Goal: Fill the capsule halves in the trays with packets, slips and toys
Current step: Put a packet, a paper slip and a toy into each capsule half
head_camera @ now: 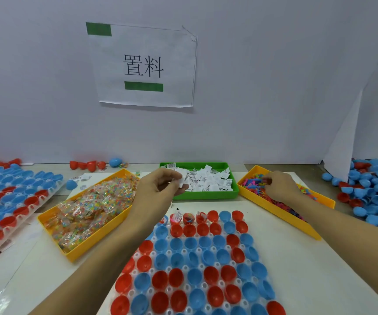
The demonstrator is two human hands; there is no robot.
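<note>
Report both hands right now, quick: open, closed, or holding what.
Left hand: closed, pinching white paper slips at the green tray.
Right hand: fingers curled into the small toys in the yellow tray, grip on a few.

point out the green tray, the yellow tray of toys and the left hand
green tray (206, 195), head view, on its front wall
yellow tray of toys (281, 211), head view, on its near side wall
left hand (158, 189), head view, on the back of the hand

left tray (13, 201) cropped, right hand (279, 187) grasp unclear
</note>
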